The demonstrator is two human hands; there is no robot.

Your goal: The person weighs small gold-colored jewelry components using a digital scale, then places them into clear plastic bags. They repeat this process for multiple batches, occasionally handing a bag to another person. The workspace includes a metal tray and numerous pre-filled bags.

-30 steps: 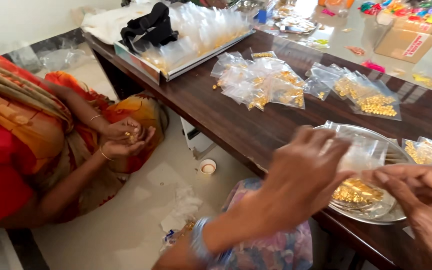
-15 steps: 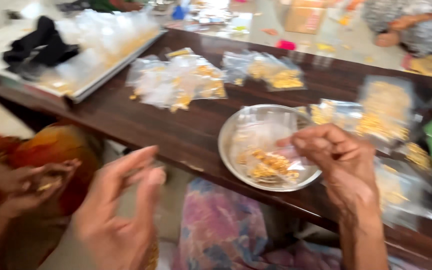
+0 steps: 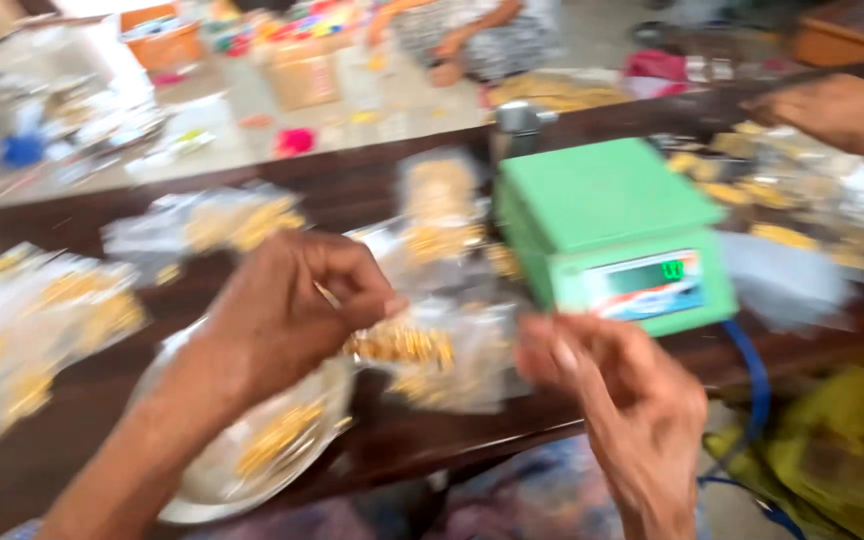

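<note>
A clear plastic packet (image 3: 442, 360) of small golden pieces is pinched between both hands just above the dark wooden surface (image 3: 372, 185). The left hand (image 3: 287, 310) is curled shut in a grip on its left edge, the right hand (image 3: 612, 385) on its right edge. A steel bowl (image 3: 252, 450) lies under the left hand. A green weighing scale (image 3: 612, 225) stands just beyond the right hand. More packets (image 3: 202, 225) are spread across the surface.

The green weighing scale (image 3: 612, 230) blocks the table's right centre, with another person's hand (image 3: 837, 110) over packets beyond it. Clear packets of golden pieces (image 3: 202, 225) crowd the left and far side. The steel plate (image 3: 252, 460) fills the near left edge. Bare dark table (image 3: 352, 185) shows only in a far strip.
</note>
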